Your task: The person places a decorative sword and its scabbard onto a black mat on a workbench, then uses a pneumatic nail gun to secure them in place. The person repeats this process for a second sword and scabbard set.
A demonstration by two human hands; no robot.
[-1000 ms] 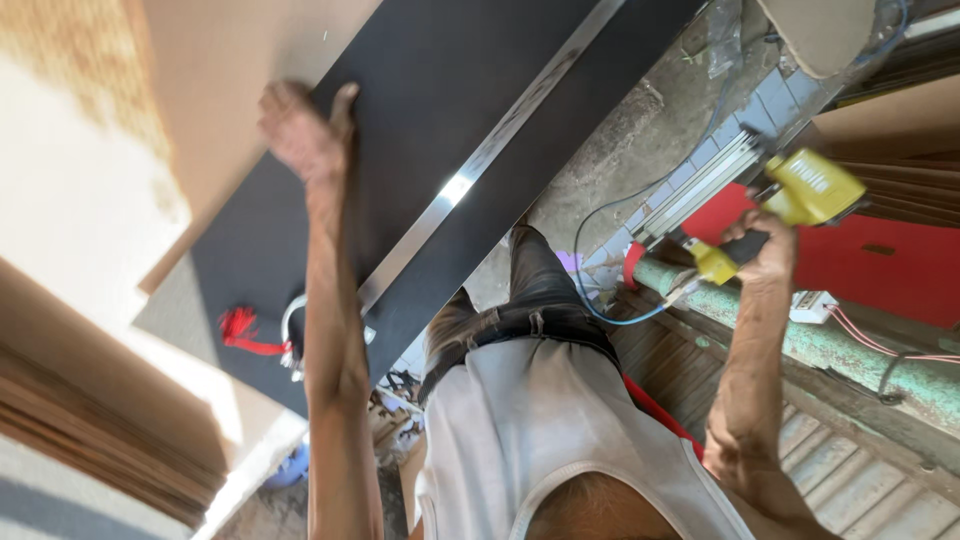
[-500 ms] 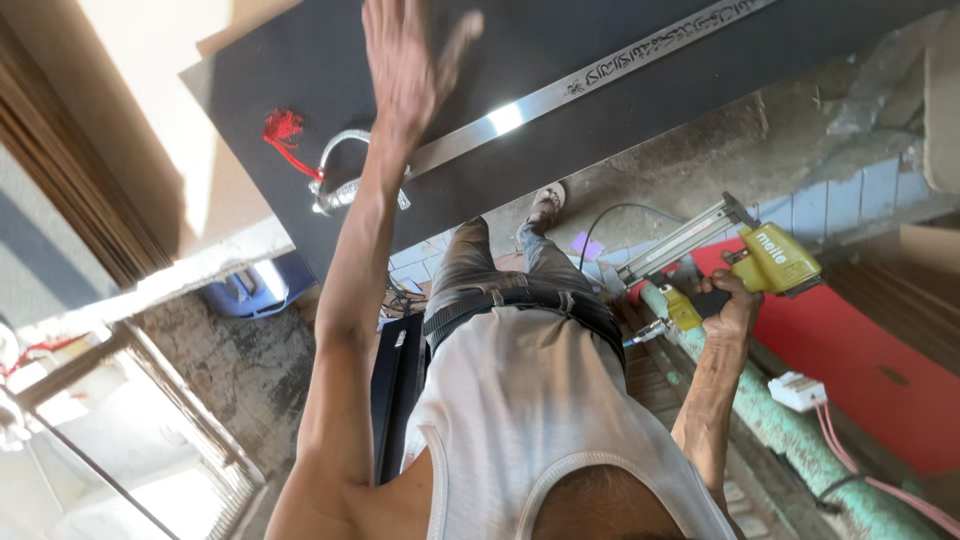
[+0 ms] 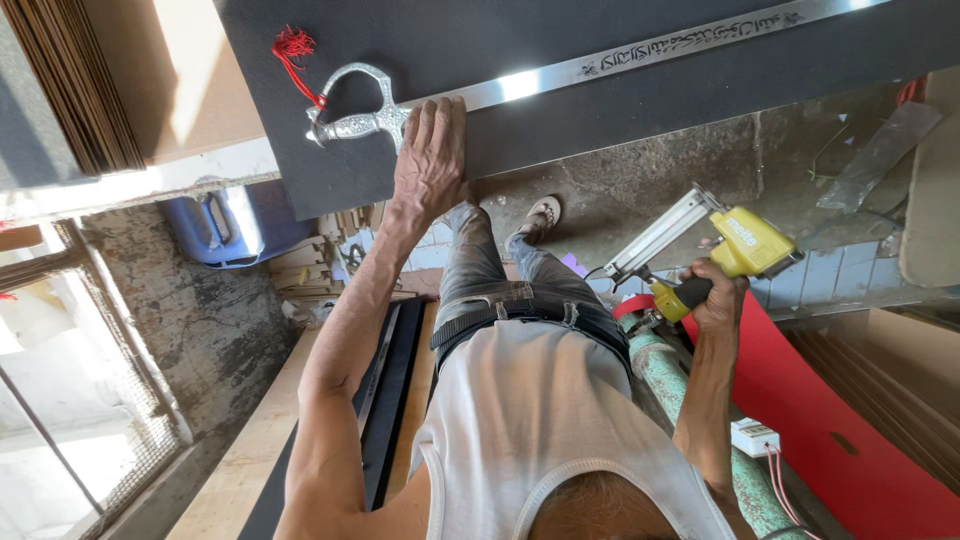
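Observation:
A black board (image 3: pixel 560 110) spans the top of the head view. A silver sword (image 3: pixel 640 55) lies mounted along it, with an ornate silver hilt (image 3: pixel 350 115) and a red tassel (image 3: pixel 293 48) at the left. My left hand (image 3: pixel 432 150) rests flat on the board's near edge, fingers touching the blade just right of the hilt. My right hand (image 3: pixel 715 300) hangs lower right, gripping the handle of a yellow nail gun (image 3: pixel 735 245) whose metal magazine points up-left, away from the board.
A red sheet (image 3: pixel 830 420) and stacked brown boards (image 3: pixel 900 390) lie at the right. A green pipe (image 3: pixel 680 390) runs beside my hip. A blue canister (image 3: pixel 225 225) stands at the left, near a wooden plank (image 3: pixel 250 450) and a mesh window (image 3: pixel 70 400).
The view has swung, bringing the board closer. My left hand slid down from the middle of the board to its near edge by the hilt. The nail gun stayed low at my right.

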